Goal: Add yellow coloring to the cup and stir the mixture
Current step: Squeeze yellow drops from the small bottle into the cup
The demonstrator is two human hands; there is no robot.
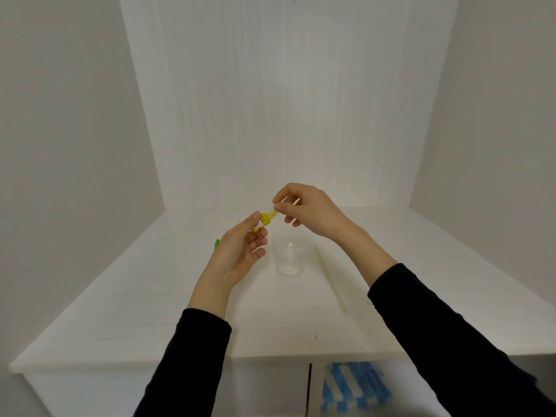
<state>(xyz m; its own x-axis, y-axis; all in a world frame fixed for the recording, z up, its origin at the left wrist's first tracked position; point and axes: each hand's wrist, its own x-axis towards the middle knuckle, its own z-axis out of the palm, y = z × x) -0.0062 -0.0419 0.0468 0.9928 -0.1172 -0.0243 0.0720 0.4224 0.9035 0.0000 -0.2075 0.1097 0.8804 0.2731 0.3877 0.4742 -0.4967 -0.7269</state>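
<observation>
Your left hand (240, 251) holds the yellow bottle (264, 220) tilted, its tip toward your right hand (310, 210), which pinches the cap, while the cup (290, 255) stands on the surface (150, 296) just below both.

Soft, even light falls from above and ahead, brightest on the white back wall (285, 100) and fading to grey at the side walls — shadows on the tabletop (120, 311) are faint, the wide lens splays the edges, and the whole frame is slightly soft and grainy.
</observation>
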